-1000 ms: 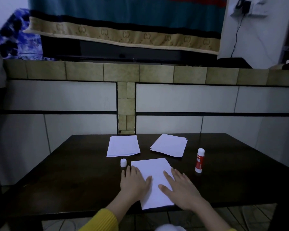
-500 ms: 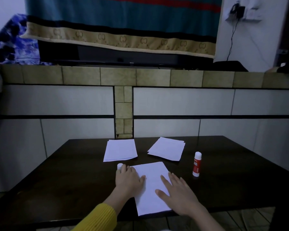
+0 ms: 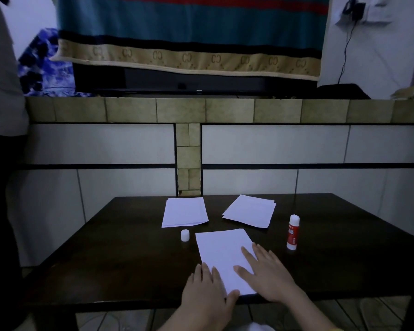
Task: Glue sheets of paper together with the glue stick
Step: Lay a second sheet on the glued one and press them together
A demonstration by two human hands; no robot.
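Both hands lie flat on the near sheet [image 3: 221, 249], which sits at the 6 o'clock edge of the dark surface [image 3: 120, 259]. The left hand [image 3: 207, 292] covers the sheet's near left corner, its fingers straight and gripping nothing, thumb along the near edge. The right hand [image 3: 267, 274] rests on the sheet's right half with fingers spread and straight, also holding nothing.

The glue stick [image 3: 293, 232] stands upright and uncapped at about 3 o'clock from the sheet, apart from it. Its white cap [image 3: 185, 235] stands just off the sheet's far left corner, at about 10 o'clock. Two small stacks of paper lie farther back: the left stack [image 3: 184, 211] at 11 o'clock and the right stack [image 3: 249, 210] at 1 o'clock.

Risks from here, as I judge them:
- The sheet's near edge lies at the rim of the surface; a sliding press could push it over the rim or crease it.
- Uneven smoothing may trap wrinkles or shift glued layers out of line, if glue is wet beneath; that cannot be seen.
- The glue stick is tall and narrow; a careless reach by the right hand could topple it and smear glue on the surface.
- Left uncapped, the glue may dry.
- The cap is small and could be knocked away.
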